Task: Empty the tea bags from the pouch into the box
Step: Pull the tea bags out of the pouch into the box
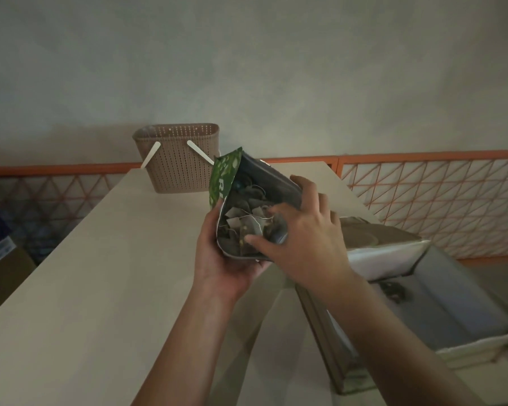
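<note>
A green pouch with a silver lining is held open above the table, its mouth toward me. Several grey tea bags with strings lie inside it. My left hand grips the pouch from below and on its left side. My right hand reaches into the pouch's mouth, its thumb and fingers among the tea bags and its upper fingers on the pouch's right edge. The open box lies to the right, lower down, with one dark tea bag on its pale floor.
A brown perforated basket with white handles stands at the far end of the beige table. An orange lattice railing runs behind. Cardboard boxes sit below at the left.
</note>
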The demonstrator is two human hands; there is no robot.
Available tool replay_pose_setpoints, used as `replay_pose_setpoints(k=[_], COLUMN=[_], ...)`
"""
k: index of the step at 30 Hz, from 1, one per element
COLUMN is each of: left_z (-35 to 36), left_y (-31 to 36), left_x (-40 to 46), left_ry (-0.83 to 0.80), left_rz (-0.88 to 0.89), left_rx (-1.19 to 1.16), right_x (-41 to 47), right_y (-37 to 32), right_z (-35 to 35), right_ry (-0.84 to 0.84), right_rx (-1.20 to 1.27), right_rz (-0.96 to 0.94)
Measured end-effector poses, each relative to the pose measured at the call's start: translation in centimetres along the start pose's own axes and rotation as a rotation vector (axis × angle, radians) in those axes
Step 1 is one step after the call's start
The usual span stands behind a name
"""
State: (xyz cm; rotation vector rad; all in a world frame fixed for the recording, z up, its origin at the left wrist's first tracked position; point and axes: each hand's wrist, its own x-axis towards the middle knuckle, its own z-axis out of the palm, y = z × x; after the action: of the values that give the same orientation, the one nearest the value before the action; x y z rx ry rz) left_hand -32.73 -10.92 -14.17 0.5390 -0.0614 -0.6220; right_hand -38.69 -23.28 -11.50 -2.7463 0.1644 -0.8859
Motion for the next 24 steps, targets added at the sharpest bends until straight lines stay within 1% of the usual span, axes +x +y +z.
replay_pose_setpoints(k=[2, 3, 5, 9, 11, 14, 17, 19, 22, 24], left_z=[0.2, 0.3, 0.7, 1.8, 2.3, 2.7, 2.9, 3.1, 3.3, 3.4], left_y=[-0.3, -0.5, -0.8, -1.1, -1.3, -1.7, -1.9, -2.1, -2.5, -2.8], left_x=[-0.1, -0.1, -0.2, -0.3, -0.2, 0.0, 0.2, 0.2, 0.1, 0.0], left_ry=[-0.004, -0.003, 0.003, 0.001, 0.01, 0.026, 0.055, 0.054, 0.041, 0.031], left_rz=[0.001, 0.002, -0.002, 0.016, 0.012, -0.01, -0.023, -0.027, -0.035, -0.031], left_rx=[-0.018, -0.022, -0.032, -0.041, -0.013, 0.006, 0.001, 0.001, -0.001, -0.001], right_x=[-0.1, -0.3, -0.5, -0.2, 0.1, 0.3, 0.2, -0.1, -1.2, -2.2], right_y=[0.2, 0.4, 0.9, 2.1, 2.4, 2.5, 3.0, 3.5, 4.5, 5.5], right_z=[-0.2, -0.3, -0.5, -1.2, -1.9, -2.9, -4.1, -5.3, -6.5, -6.8], right_ry=[0.005, 0.013, 0.024, 0.066, 0.099, 0.146, 0.276, 0.323, 0.3, 0.246], right_rx=[-0.066, -0.046, 0.074, 0.432, 0.572, 0.666, 0.692, 0.778, 1.008, 1.08], right_rz=[0.001, 0.0, 0.018, 0.086, 0.103, 0.126, 0.128, 0.14, 0.215, 0.287])
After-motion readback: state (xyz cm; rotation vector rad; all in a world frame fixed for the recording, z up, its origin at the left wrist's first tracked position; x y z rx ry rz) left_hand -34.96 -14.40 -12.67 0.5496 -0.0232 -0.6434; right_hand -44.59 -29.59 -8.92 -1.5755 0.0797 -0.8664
